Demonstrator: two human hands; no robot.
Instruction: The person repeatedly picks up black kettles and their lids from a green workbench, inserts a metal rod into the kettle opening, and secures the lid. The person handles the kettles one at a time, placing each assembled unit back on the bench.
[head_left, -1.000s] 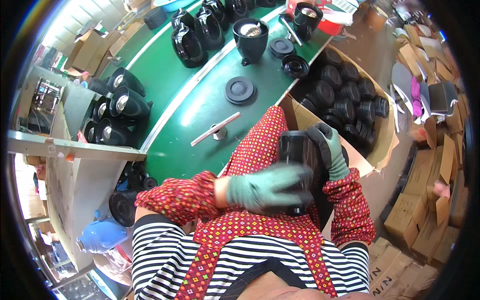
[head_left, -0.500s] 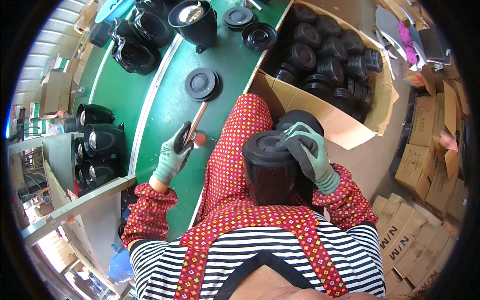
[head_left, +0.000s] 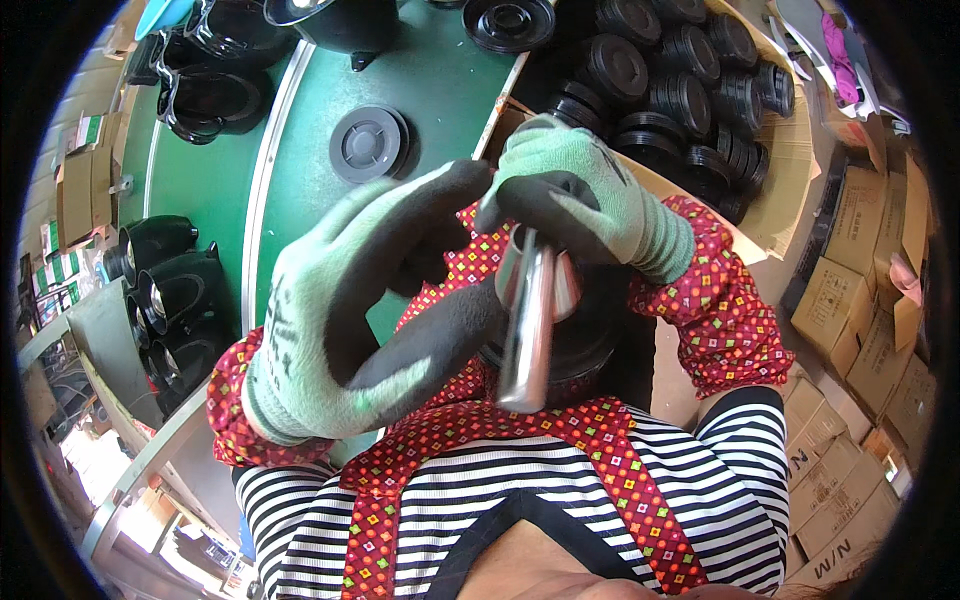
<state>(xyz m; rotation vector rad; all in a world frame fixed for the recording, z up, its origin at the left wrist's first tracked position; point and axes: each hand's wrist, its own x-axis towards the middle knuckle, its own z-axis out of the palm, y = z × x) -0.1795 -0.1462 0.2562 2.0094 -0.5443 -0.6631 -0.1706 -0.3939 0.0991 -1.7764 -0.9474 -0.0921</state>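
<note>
In front of my lap, my right hand (head_left: 580,190), gloved in green and black, is closed round one end of a shiny metal rod-like tool (head_left: 528,340). A wider, rounded metal part shows by the rod near the fist; its exact kind is unclear. My left hand (head_left: 350,310), in the same kind of glove, is open, fingers curved apart from the thumb. Its thumb tip lies beside the metal tool; whether they touch cannot be told. Below the tool, a black round container (head_left: 585,375) rests between my legs, mostly hidden by the hands and tool.
A black disc-shaped lid (head_left: 368,145) lies on the green table (head_left: 310,210), with another black ring part (head_left: 508,22) farther off. Black glossy housings (head_left: 180,290) stand at the left. A cardboard box (head_left: 785,160) holds many black lids. Cartons (head_left: 840,300) are stacked at right.
My left hand has come off the table side, rising toward the middle with its fingers spread. My right hand has left the container's lid and now grips the metal tool.
</note>
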